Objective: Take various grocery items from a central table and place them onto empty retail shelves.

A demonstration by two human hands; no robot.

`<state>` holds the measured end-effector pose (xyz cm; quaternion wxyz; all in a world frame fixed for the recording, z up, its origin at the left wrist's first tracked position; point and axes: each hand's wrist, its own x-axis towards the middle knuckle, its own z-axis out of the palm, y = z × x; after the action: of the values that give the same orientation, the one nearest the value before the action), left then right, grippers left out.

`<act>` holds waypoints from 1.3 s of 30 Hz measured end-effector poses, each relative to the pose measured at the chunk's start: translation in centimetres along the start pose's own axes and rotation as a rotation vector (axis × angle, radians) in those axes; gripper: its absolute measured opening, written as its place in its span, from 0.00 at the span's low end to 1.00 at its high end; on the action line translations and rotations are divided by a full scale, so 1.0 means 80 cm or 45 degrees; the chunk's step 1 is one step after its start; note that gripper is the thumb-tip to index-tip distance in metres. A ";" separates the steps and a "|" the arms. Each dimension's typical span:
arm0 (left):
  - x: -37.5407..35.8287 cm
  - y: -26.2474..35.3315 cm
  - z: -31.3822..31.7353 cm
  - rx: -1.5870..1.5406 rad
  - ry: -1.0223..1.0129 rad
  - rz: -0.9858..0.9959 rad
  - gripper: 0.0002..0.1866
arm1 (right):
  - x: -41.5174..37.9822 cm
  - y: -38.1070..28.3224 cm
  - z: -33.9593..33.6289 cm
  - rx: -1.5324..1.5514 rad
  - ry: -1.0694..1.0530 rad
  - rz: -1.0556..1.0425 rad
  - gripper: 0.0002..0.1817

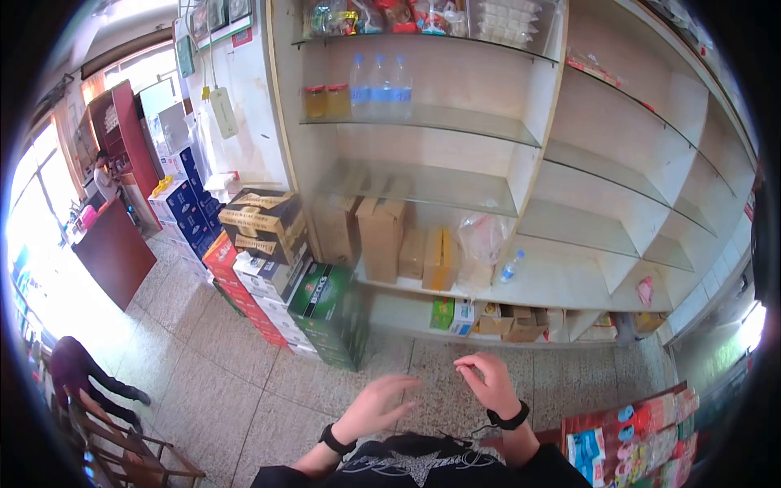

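My left hand (378, 407) is held in the air in front of my black shirt (423, 462), its fingers stretched out and the thumb apart. Nothing is in it. To its right, my right hand (490, 385) is raised with its fingers bent loosely and no object visible in it. A dark band circles each wrist. Both hands are over the speckled floor, apart from each other. Beyond them stands a shelf unit (423, 118) with glass shelves. Nearest to my left hand is a stack of cartons topped by a green beer carton (321, 290).
Water bottles (380, 85) and jars (327, 102) stand on a shelf. Cardboard boxes (381, 240) and a plastic bag (482, 240) sit lower down. Packaged goods (634, 435) hang at the lower right. A person (89, 378) bends near a wooden chair (134, 447); another person (104, 177) is by a counter.
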<state>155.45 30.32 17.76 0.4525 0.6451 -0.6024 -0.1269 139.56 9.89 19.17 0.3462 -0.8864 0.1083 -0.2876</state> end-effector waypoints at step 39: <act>0.403 -0.264 -0.293 0.036 0.229 0.222 0.26 | 0.532 0.148 0.094 0.416 0.587 0.028 0.13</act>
<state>193.89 8.77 27.58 0.5048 0.6055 -0.6149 -0.0204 178.55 -11.33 25.18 0.4539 -0.7288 0.1459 -0.4915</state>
